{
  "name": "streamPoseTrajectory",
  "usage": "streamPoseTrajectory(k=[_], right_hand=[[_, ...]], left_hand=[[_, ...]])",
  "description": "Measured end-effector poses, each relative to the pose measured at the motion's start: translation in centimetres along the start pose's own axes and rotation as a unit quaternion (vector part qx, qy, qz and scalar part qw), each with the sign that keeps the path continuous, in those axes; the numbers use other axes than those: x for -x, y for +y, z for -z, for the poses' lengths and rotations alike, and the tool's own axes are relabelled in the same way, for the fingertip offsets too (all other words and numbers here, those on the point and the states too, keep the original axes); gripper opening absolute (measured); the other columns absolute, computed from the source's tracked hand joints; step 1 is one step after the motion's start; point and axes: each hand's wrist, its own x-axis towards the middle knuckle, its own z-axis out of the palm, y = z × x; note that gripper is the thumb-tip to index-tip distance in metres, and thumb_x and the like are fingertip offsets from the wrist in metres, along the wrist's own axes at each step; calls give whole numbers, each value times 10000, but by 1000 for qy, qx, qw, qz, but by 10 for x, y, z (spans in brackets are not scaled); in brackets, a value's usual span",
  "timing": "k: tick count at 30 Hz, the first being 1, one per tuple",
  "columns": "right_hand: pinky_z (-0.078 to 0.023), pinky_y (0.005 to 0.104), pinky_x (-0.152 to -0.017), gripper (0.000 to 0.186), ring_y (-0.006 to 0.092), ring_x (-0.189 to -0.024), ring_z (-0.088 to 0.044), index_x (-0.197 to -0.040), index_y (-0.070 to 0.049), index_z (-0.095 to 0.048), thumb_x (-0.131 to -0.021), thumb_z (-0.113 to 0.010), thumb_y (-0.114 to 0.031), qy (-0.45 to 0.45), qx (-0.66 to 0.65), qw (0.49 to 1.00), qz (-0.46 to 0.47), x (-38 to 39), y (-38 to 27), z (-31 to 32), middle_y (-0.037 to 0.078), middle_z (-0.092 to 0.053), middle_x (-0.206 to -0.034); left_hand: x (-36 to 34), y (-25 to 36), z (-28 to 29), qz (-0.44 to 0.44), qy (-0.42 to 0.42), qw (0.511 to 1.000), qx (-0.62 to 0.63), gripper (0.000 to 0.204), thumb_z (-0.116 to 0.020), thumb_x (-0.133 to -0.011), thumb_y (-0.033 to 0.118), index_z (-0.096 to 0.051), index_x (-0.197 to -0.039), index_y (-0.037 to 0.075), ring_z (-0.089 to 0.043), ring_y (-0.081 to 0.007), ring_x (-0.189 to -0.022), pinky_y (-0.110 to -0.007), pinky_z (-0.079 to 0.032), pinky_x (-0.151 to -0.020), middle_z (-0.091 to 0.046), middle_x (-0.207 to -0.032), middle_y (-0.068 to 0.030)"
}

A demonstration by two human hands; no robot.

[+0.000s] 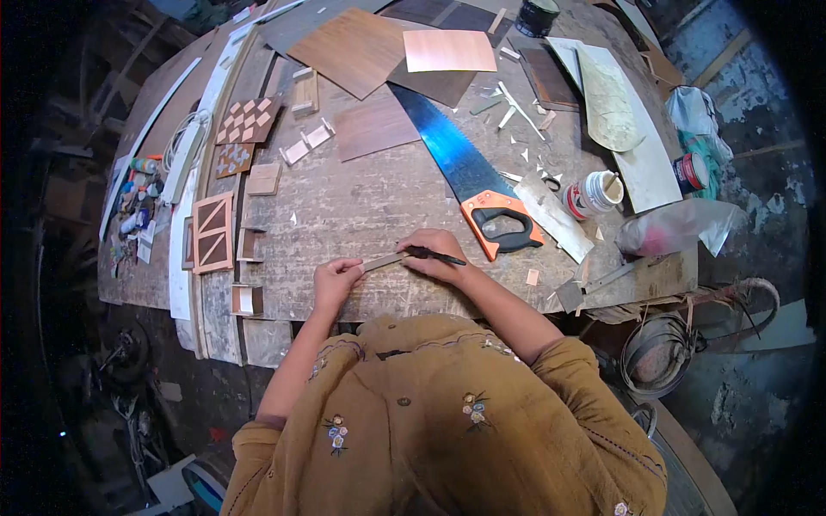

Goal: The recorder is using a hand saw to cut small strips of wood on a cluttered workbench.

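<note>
My left hand pinches the left end of a thin flat strip that lies on the wooden workbench near its front edge. My right hand presses on the strip's right end and grips a thin dark pen-like tool, its tip pointing right. A handsaw with a blue blade and orange-black handle lies just beyond my right hand.
Veneer sheets and a pale square sheet lie at the back. Small patterned wood tiles and framed panels sit left. A white glue pot, a red can, a plastic bag and offcuts lie right.
</note>
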Motion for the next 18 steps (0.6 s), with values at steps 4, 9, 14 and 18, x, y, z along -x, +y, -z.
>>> streamPoseTrajectory(k=[4,9,14,18], right_hand=[[-504,351,-730,183,273,-821,-642,-888,-96,-681,-731,-665,-187,21,3,1000,12,0,-4,-1,87,-676,-878],[-504,354,-723,176,285,-806,-636,-880,-92,-682,-737,-648,-190,25,12,1000,-2,0,-5,-4,96,-668,-852],[-505,359,-723,181,291,-805,-634,-878,-89,-680,-732,-648,-191,22,15,1000,8,-1,-6,-4,102,-664,-856],[-505,339,-718,175,264,-798,-642,-891,-79,-681,-748,-646,-174,22,6,1000,5,-2,-7,-3,99,-667,-861]], left_hand=[[8,-5,-1,-40,17,996,73,312,-645,-813,27,-580,-1092,-99,-659,-146,-724,-220,-536,-639,-661,-857,-115],[10,-12,2,-39,18,990,134,287,-624,-852,49,-582,-1103,-83,-662,-148,-751,-209,-532,-630,-659,-875,-105],[9,-5,0,-20,25,993,115,235,-650,-835,61,-626,-1027,-71,-657,-133,-715,-204,-528,-612,-666,-839,-96],[6,-5,0,-38,36,997,62,176,-679,-808,60,-662,-940,-56,-650,-122,-669,-206,-526,-593,-671,-779,-91]])
